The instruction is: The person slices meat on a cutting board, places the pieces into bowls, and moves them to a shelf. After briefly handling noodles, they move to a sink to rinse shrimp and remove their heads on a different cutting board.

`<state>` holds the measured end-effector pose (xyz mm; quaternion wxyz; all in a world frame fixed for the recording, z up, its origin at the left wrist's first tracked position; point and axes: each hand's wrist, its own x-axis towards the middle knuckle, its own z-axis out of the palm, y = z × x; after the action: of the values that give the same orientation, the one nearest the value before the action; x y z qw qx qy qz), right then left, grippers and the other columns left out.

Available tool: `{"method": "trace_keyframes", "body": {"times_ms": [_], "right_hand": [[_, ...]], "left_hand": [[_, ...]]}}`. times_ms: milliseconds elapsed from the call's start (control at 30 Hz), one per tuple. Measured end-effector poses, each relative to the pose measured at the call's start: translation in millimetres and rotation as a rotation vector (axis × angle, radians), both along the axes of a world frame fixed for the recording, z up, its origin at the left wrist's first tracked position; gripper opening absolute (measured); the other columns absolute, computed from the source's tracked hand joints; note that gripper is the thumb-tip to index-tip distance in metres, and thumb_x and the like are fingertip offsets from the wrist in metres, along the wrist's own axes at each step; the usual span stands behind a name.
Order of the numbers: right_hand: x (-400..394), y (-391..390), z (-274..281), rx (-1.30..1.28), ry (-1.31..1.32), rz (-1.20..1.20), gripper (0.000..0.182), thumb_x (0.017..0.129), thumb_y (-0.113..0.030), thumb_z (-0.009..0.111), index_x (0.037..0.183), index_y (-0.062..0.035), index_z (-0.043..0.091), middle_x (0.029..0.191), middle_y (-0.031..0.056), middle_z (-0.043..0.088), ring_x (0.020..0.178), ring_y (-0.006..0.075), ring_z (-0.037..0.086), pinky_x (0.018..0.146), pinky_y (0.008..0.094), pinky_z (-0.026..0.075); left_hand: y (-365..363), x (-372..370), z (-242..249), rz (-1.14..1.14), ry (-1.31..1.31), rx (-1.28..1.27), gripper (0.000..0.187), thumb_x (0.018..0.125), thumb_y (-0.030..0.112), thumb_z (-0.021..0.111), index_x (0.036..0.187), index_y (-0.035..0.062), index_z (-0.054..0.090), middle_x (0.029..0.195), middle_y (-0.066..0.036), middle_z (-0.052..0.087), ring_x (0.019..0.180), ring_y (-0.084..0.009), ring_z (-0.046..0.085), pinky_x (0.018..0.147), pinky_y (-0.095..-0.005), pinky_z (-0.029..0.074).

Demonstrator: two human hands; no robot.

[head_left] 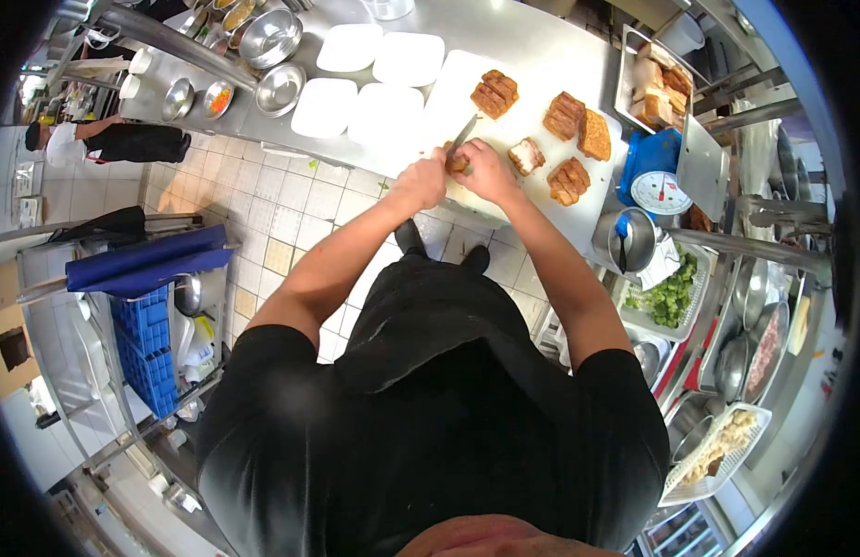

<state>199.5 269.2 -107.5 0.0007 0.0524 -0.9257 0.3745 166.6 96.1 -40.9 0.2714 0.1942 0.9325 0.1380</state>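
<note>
My left hand [424, 180] is closed round the handle of a knife [464, 133], its blade pointing up and away over the white cutting board [579, 200]. Beside it, my right hand [486, 172] has its fingers curled on a small piece of browned roast pork [459, 162] at the board's near edge; the fingers partly hide the piece. Right of that hand lies a cut chunk of pork [526, 156] with a pale side showing. Several other browned slabs, such as the scored pork block [494, 94], rest further off on the board.
White square containers [350, 48] stand left of the board, with steel bowls [271, 39] beyond. To the right are a dial scale [660, 192], a tray of pork pieces [627, 79], a steel pot [623, 239] and a basket of greens [670, 292]. Another person [105, 141] stands far left.
</note>
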Motion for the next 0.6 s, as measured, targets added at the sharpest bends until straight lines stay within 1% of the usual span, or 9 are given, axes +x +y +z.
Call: {"method": "trace_keyframes", "body": {"times_ms": [100,167,200,267,367,400,500,533,600], "right_hand": [[5.4,2.3,32.8,0.02,-0.036,-0.014,0.039,0.073,-0.021,0.081,0.103,-0.0074,0.062,0.108,0.0108,0.06,0.102,0.0338,0.063,0.086,0.045,0.054],[9.5,-0.6,38.5,0.062,-0.076,-0.035,0.038,0.073,-0.021,0.082,0.101,-0.0071,0.061,0.108,0.0112,0.06,0.101,0.0347,0.063,0.085,0.0459,0.054],[9.6,-1.3,32.6,0.049,-0.079,-0.035,0.038,0.073,-0.021,0.082,0.101,-0.007,0.061,0.108,0.0114,0.06,0.101,0.035,0.063,0.085,0.0461,0.054],[6.6,-2.1,14.5,0.026,-0.088,-0.035,0.037,0.073,-0.021,0.082,0.099,-0.0067,0.06,0.107,0.0118,0.06,0.1,0.0358,0.064,0.085,0.0465,0.054],[7.2,-6.1,3.6,0.052,-0.011,-0.077,0.037,0.073,-0.021,0.081,0.1,-0.0069,0.06,0.107,0.0126,0.061,0.099,0.0364,0.064,0.085,0.0465,0.054],[6.8,-7.2,1.9,0.056,-0.001,-0.086,0.036,0.074,-0.021,0.081,0.101,-0.0062,0.062,0.107,0.0132,0.061,0.099,0.0366,0.064,0.085,0.0467,0.055],[9.9,-3.6,1.3,0.033,-0.011,-0.049,0.036,0.075,-0.022,0.08,0.101,-0.0051,0.063,0.108,0.0131,0.061,0.099,0.0364,0.064,0.086,0.0462,0.054],[11.1,-4.7,7.4,0.043,0.059,-0.055,0.034,0.077,-0.022,0.079,0.102,-0.005,0.064,0.109,0.0132,0.061,0.099,0.0363,0.064,0.086,0.046,0.054],[10.0,-10.2,18.4,0.052,0.202,-0.078,0.03,0.08,-0.021,0.077,0.102,-0.0047,0.064,0.11,0.0132,0.061,0.098,0.036,0.064,0.086,0.0455,0.054]], "left_hand": [[-5.1,5.2,39.3,-0.034,-0.06,-0.061,0.029,0.093,0.006,0.049,0.121,-0.0019,0.046,0.103,-0.033,0.068,0.103,-0.0485,0.067,0.09,-0.055,0.053],[-13.6,15.5,49.1,-0.046,-0.094,-0.097,0.031,0.092,0.004,0.049,0.122,-0.0019,0.046,0.103,-0.033,0.068,0.104,-0.0489,0.067,0.09,-0.055,0.053],[-18.3,19.6,51.0,-0.052,-0.114,-0.118,0.031,0.092,0.004,0.049,0.121,-0.0019,0.046,0.103,-0.033,0.068,0.104,-0.0488,0.067,0.09,-0.0551,0.053],[-21.9,24.6,46.3,-0.062,-0.144,-0.146,0.029,0.092,0.005,0.049,0.12,-0.0015,0.046,0.103,-0.033,0.068,0.103,-0.0489,0.067,0.09,-0.0555,0.053],[-4.4,27.5,-19.0,0.036,-0.075,-0.028,0.029,0.092,0.006,0.051,0.119,-0.0009,0.046,0.103,-0.033,0.068,0.102,-0.0492,0.067,0.09,-0.0559,0.053],[5.9,25.4,-17.1,0.065,-0.026,-0.018,0.033,0.087,0.003,0.051,0.119,-0.0022,0.044,0.096,-0.034,0.068,0.095,-0.0515,0.067,0.085,-0.0583,0.053],[5.0,9.0,0.1,0.027,-0.046,0.008,0.03,0.089,0.004,0.05,0.117,-0.0017,0.044,0.095,-0.034,0.068,0.095,-0.052,0.067,0.084,-0.0586,0.053],[-3.8,7.6,8.6,-0.012,-0.041,0.038,0.028,0.091,0.006,0.05,0.117,-0.0015,0.044,0.094,-0.034,0.068,0.094,-0.0524,0.067,0.083,-0.0594,0.052],[-13.2,10.1,29.8,0.075,-0.035,-0.022,0.031,0.091,0.007,0.05,0.121,0.0005,0.044,0.101,-0.033,0.068,0.1,-0.0501,0.067,0.087,-0.0584,0.052]]}}
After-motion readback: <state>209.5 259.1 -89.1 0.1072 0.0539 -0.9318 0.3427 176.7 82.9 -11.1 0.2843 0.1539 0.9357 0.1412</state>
